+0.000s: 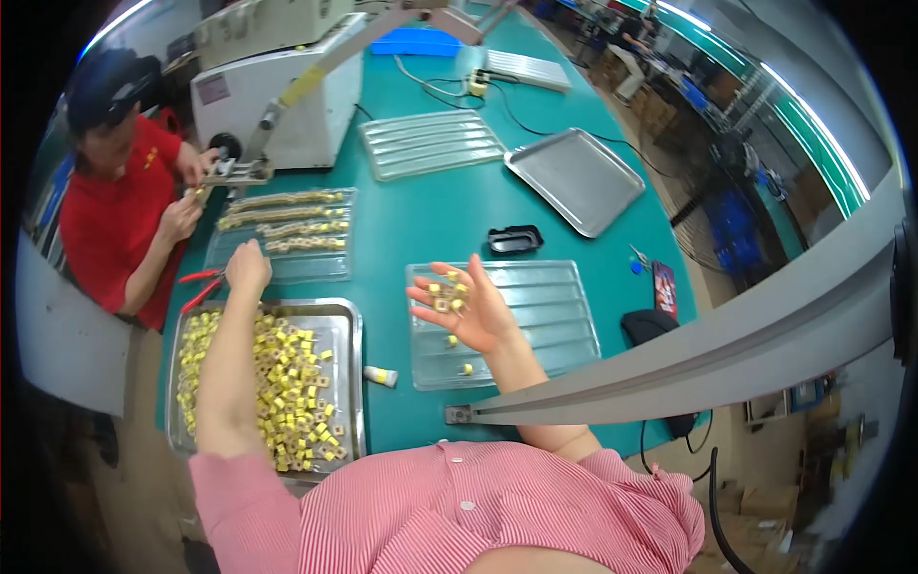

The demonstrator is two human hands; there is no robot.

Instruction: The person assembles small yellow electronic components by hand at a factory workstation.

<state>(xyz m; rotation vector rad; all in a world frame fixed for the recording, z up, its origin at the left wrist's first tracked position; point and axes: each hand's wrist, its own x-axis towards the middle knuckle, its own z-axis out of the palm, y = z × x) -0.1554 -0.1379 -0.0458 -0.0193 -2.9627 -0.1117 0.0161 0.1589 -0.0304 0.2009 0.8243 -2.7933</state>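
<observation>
Your green bench (426,218) stretches from near to far, curving at its right side, and a boxy white machine (277,115) stands far left on it. Beyond, you have pale floor (657,158), cardboard boxes (770,502) near right, and bright strip lights (813,124) far right.

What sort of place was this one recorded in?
Probably a small-parts assembly workshop: a metal tray heaped with small yellow parts, clear ribbed trays laid out on a long green table, and a co-worker in red handling something alongside.
</observation>
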